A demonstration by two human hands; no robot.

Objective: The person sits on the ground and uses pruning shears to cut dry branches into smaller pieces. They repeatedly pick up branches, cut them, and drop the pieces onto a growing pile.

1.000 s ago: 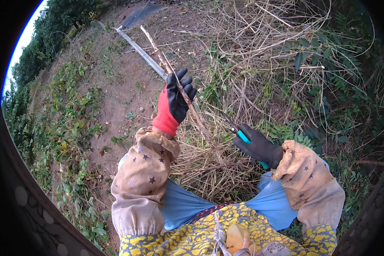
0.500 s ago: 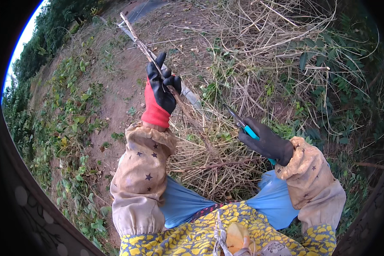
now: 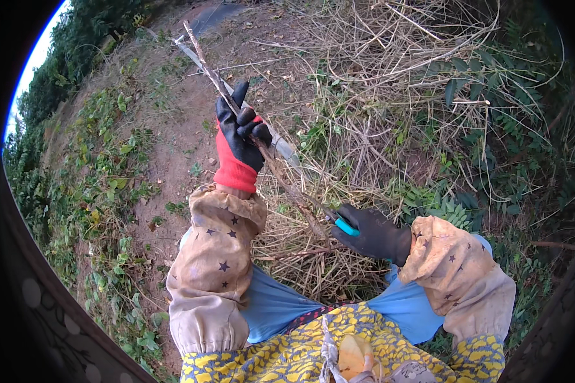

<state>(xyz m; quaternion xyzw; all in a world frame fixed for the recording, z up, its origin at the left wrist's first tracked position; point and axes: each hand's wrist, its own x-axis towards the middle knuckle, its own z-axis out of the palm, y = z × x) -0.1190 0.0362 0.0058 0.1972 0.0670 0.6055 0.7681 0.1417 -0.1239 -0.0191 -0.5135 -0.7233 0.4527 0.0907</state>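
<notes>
My left hand (image 3: 241,135), in a red and black glove, is closed around a long thin woody branch (image 3: 282,177). The branch slants from the upper left, through my fist, down toward the middle. My right hand (image 3: 378,233), in a dark glove, grips pruning shears with teal handles (image 3: 347,226). Their blades point up and left, against or just beside the lower part of the branch; contact is hard to tell, and the blades are partly lost against the twigs. Below both hands lies a heap of dry cut stems (image 3: 313,271), in front of my blue-clad legs.
A large tangle of dry stems (image 3: 415,70) spreads at the upper right, with leafy green plants (image 3: 492,137) beside it. A pale pole (image 3: 286,152) lies behind my left hand. Low green vines (image 3: 108,185) cover ground at the left, along bare soil (image 3: 176,153).
My right hand has moved left and down with the shears, bringing their blades to the lower part of the branch. My left hand has barely shifted and keeps its hold.
</notes>
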